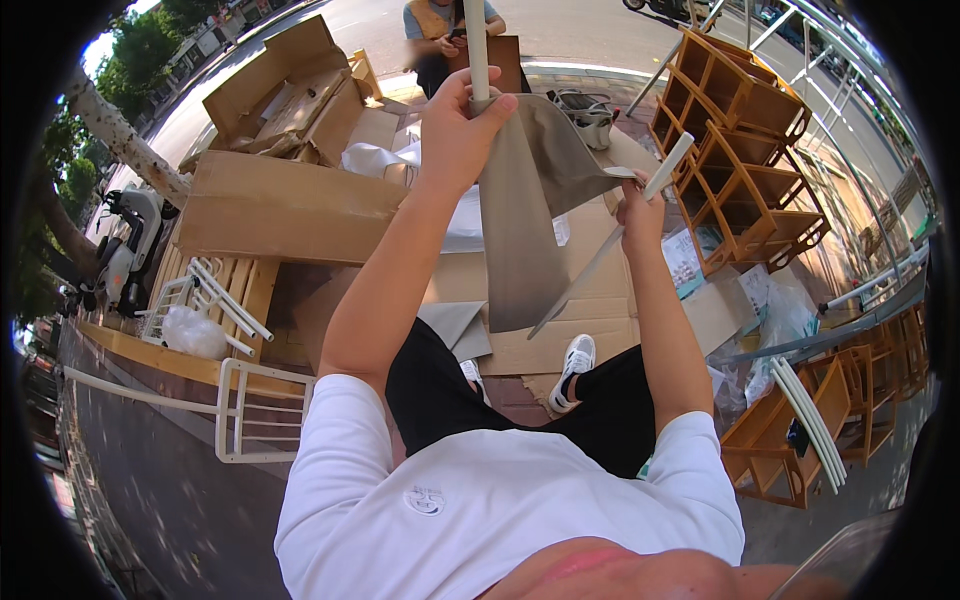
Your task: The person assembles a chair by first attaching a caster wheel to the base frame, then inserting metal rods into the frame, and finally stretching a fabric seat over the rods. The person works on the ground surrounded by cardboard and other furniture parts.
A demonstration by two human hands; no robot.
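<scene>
A white T-shirt [520, 500] fills the near side of the taupe fabric panel [520, 245]. At the panel's top, the left hand [462, 132] clamps it with an upright white tube [477, 50]; at its right corner, the right hand [641, 214] grips a slanted white tube [672, 163].

Taupe fabric sheet [520, 240]: limp, folded, hanging in long panel, another part drawn out to raised right corner. Straight white round pole [476, 50]: upright, at sheet's upper left edge. Second slim white round pole [670, 165]: tilted, upper end rightward, near sheet's right corner.
</scene>
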